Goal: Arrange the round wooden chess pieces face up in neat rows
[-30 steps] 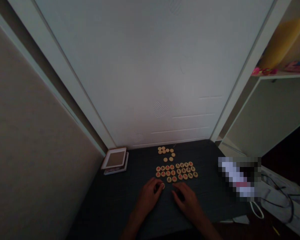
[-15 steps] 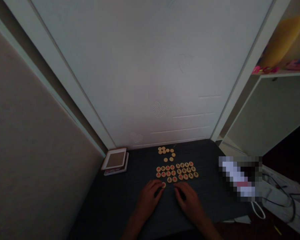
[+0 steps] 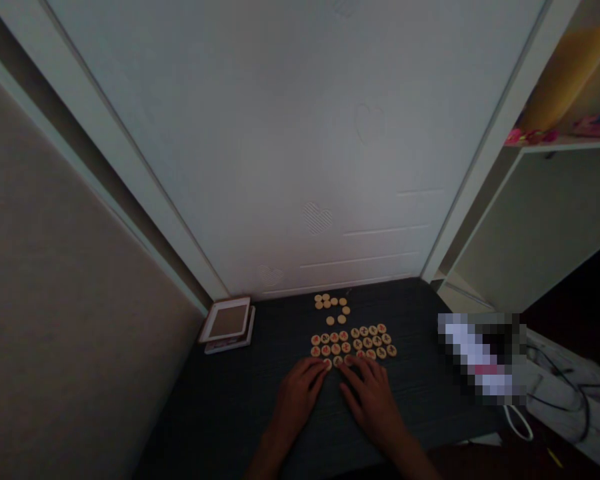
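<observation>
Round wooden Chinese chess pieces [image 3: 359, 345] with red and dark characters lie face up in rows on the dark table. At the left end of the nearest row is one piece [image 3: 328, 365], pinched at its edge by the fingertips of my left hand [image 3: 303, 385]. My right hand [image 3: 373, 393] has its fingers spread, and its fingertips rest on pieces of that same row. Beside the left-hand piece lies another piece [image 3: 337, 362], near my right index finger. My right fingers partly cover some of the nearest row.
Several blank-faced pieces [image 3: 327, 305] lie loosely farther back, near the white panel [image 3: 290, 167]. A stack of flat, framed box-like items [image 3: 229, 321] sits at the back left. On the right are a blurred-out object [image 3: 480, 360] and dark cables [image 3: 575, 387].
My left hand has moved the pinched piece slightly forward, to the end of the nearest row. My right hand has moved forward and left, its fingers now over that row.
</observation>
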Motion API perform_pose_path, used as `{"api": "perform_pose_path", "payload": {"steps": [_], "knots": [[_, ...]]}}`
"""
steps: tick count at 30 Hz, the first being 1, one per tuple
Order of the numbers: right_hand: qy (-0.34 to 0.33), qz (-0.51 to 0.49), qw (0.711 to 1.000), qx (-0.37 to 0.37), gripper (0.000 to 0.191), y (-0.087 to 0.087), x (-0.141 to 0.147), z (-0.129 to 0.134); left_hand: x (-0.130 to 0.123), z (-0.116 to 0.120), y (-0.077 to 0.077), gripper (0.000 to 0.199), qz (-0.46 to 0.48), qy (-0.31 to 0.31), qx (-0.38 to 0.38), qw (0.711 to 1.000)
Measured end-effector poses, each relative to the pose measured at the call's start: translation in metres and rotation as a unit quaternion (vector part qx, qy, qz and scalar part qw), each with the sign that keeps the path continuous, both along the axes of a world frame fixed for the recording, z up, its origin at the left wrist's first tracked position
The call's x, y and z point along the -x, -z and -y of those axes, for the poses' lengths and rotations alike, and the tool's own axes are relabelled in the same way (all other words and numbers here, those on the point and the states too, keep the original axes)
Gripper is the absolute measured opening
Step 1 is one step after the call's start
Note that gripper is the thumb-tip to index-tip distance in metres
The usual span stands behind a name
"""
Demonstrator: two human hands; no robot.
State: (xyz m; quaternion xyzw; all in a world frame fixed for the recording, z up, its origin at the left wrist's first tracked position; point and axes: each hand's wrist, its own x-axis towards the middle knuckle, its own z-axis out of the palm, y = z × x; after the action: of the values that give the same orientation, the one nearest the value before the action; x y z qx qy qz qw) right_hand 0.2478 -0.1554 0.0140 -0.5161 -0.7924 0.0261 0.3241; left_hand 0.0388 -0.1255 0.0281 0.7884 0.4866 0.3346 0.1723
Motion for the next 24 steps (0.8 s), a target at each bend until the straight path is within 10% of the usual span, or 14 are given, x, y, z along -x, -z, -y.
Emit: {"api": "perform_pose_path", "payload": {"steps": [18, 24], "knots": [[0.023, 0.020, 1.000, 0.000, 0.038, 0.002, 0.001, -0.001, 0.002, 0.001, 0.004, 0.024, 0.007, -0.008, -0.006, 1.000], [0.062, -0.037, 0.996, -0.049, 0.028, 0.006, -0.004, -0.003, 0.014, -0.041, -0.012, 0.024, 0.003, -0.023, -0.053, 0.998]]}}
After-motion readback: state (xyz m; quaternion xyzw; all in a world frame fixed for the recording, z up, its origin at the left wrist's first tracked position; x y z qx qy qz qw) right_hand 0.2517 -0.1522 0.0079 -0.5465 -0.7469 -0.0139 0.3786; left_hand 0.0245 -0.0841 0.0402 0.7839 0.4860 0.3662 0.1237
